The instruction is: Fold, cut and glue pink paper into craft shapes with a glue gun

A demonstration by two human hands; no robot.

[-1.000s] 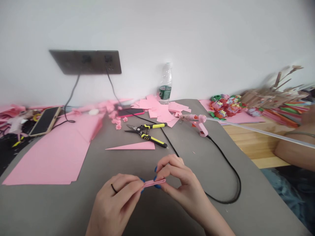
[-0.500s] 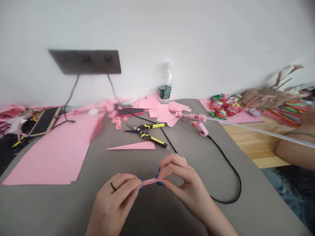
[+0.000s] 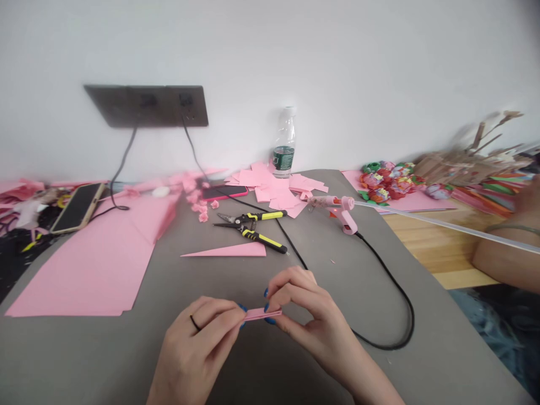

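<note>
Two grips: left hand (image 3: 198,337) pinches one end of the folded pink strip (image 3: 258,314), right hand (image 3: 310,312) the other, over the counter (image 3: 105,360)
Pink wedge (image 3: 236,251): flat beyond them
Snips (image 3: 270,242): just behind, blades parted
Glue gun (image 3: 347,220): off to the right
Bottle (image 3: 283,158): upright at the back

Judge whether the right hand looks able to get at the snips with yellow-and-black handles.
Probably yes: nothing upright stands between the right hand and the snips, though it now pinches the folded pink strip.
</note>
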